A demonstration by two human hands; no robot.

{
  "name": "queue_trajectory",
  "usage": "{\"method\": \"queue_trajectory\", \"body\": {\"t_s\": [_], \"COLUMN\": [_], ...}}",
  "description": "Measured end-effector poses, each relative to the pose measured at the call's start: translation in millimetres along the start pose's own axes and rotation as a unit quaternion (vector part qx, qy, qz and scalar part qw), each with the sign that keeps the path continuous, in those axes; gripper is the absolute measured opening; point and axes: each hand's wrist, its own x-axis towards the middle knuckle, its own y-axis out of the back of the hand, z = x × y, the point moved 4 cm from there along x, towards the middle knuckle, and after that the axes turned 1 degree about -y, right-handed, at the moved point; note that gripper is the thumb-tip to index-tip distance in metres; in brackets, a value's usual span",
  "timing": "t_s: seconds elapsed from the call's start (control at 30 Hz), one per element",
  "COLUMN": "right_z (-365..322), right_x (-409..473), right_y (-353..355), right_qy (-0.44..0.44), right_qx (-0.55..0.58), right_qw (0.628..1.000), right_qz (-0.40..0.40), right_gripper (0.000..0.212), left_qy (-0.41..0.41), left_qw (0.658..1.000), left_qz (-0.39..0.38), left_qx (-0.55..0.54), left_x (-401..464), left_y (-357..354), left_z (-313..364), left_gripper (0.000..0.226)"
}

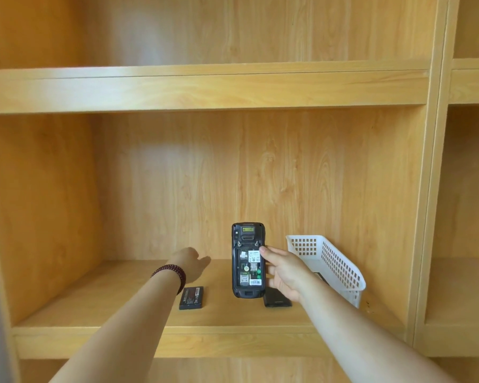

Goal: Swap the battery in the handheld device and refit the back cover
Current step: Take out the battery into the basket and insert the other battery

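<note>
My right hand (284,269) holds the black handheld device (248,259) upright above the shelf, its open back facing me. The battery bay shows labels and contacts, with no battery in it. A flat black battery (192,297) lies on the wooden shelf (116,305) to the left of the device. My left hand (190,262), with a dark bead bracelet on the wrist, hovers just behind that battery, empty and with fingers loosely apart. A second flat black piece (277,299), either the back cover or a battery, lies on the shelf partly under my right hand.
A white perforated plastic basket (340,264) stands tilted at the right of the shelf, something dark showing inside it. The compartment has a wooden back wall, side walls and another shelf board (205,89) overhead. More compartments lie to the right.
</note>
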Motion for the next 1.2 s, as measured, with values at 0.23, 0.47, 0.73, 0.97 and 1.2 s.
{"method": "queue_trajectory", "body": {"t_s": [0.23, 0.47, 0.73, 0.97, 1.2], "right_z": [9, 15, 14, 7, 1], "right_x": [7, 7, 8, 4, 2], "right_y": [9, 8, 1, -2, -2], "right_qy": [-0.013, -0.013, -0.010, -0.003, -0.007], "right_qx": [0.030, 0.043, 0.050, 0.049, 0.081], "right_qw": [0.999, 0.999, 0.999, 0.999, 0.996], "right_qz": [0.012, 0.002, -0.001, 0.016, 0.028], "right_gripper": [0.028, 0.024, 0.027, 0.025, 0.026], "left_qy": [0.085, 0.100, 0.115, 0.052, -0.042], "left_qw": [0.981, 0.977, 0.990, 0.988, 0.984], "left_qz": [-0.070, -0.048, 0.009, 0.091, 0.132], "left_qx": [0.162, 0.185, 0.077, -0.114, -0.112], "left_x": [3, -1, -5, -23, -54], "left_y": [-36, -46, -34, 2, 10], "left_z": [-25, -21, -22, 15, 54], "left_gripper": [0.042, 0.037, 0.035, 0.037, 0.044]}}
